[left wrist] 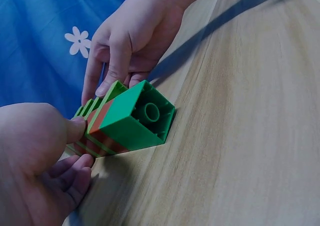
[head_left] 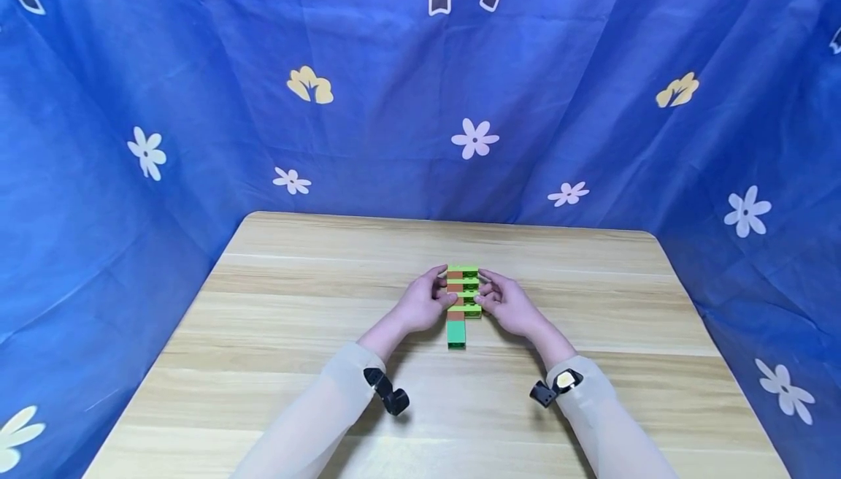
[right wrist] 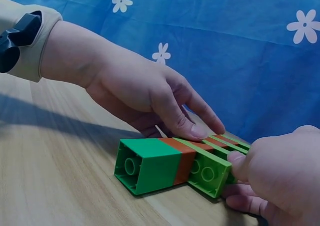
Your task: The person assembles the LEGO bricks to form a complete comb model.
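A toy brick stack lies on its side on the wooden table [head_left: 263, 333], long axis pointing away from me. Its near end is a green brick [head_left: 456, 334], hollow underside facing me. Beyond it, orange bricks [right wrist: 185, 158] alternate with longer lime-green bricks [right wrist: 212, 172] that jut out to the right. My left hand [head_left: 420, 305] grips the stack's left side, its thumb on the top. From the right, my right hand [head_left: 514, 308] holds the jutting lime-green ends between thumb and fingers. The hands partly cover the far bricks in both wrist views.
A blue cloth [head_left: 394, 136] with white and yellow prints hangs behind the table and along both its sides. Each wrist wears a black camera, the left camera [head_left: 388, 391] and the right camera [head_left: 555, 387] both being near the table surface.
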`<state>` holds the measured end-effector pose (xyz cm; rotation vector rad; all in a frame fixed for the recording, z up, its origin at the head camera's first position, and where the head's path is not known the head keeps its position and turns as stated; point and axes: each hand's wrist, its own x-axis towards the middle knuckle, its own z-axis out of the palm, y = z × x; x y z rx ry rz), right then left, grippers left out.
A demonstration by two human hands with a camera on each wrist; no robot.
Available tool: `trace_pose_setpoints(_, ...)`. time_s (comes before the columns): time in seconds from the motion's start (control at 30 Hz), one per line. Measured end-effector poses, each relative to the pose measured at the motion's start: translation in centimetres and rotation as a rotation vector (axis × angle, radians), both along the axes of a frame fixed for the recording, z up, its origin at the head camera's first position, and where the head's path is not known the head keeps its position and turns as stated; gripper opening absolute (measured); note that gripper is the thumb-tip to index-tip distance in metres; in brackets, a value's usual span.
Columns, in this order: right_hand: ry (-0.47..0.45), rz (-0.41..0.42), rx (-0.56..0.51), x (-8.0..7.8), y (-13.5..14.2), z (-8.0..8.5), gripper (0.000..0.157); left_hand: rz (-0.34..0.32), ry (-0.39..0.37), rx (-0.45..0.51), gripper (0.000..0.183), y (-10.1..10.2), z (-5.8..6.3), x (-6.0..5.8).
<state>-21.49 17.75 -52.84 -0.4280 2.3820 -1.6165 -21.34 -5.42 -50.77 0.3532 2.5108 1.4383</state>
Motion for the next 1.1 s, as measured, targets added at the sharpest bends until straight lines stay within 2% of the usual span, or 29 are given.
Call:
trace_pose_setpoints(0.53,0.011,-0.021,-0.024,0.15,-0.04,-0.47,0.063,0.024,0.001,-0.021,0.068,0.36,-0.20,-0.17)
trace_pose_setpoints(0.83,0.017,-0.017,-0.028,0.15,0.06,-0.38,0.061,0.024,-0.007,0.000,0.069,0.23,-0.18,-0.21)
trace_pose_setpoints(1.1,0.024,-0.023,-0.008,0.18,0.19,-0.18,0.064,0.023,0.019,0.017,0.069,-0.17,-0.11,-0.26)
